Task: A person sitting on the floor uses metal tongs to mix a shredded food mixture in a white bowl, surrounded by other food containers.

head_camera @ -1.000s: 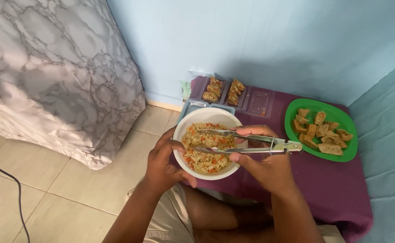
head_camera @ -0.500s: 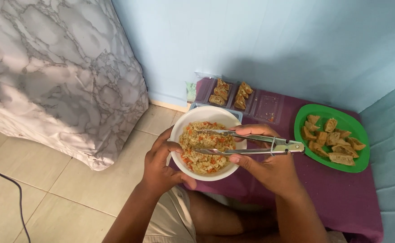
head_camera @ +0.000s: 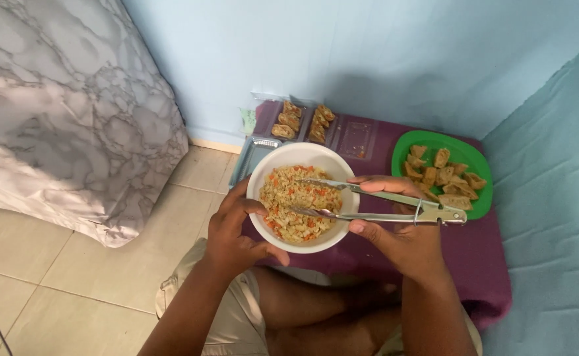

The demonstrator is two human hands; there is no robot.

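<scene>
Left hand (head_camera: pixel 236 231) cups white bowl (head_camera: pixel 302 158) of rice mix at lap | right hand (head_camera: pixel 395 231) clasps metal tongs (head_camera: pixel 382 204), tips parted over filling | step: scooping; next likely needs tips squeezed | green plate (head_camera: pixel 481 198) of pastries right.

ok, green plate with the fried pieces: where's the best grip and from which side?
Grip the green plate by its bare near rim, coming from the right hand's side. It lies flat on the purple cloth, pieces heaped in the middle, so probably only the thin rim is free.
</scene>
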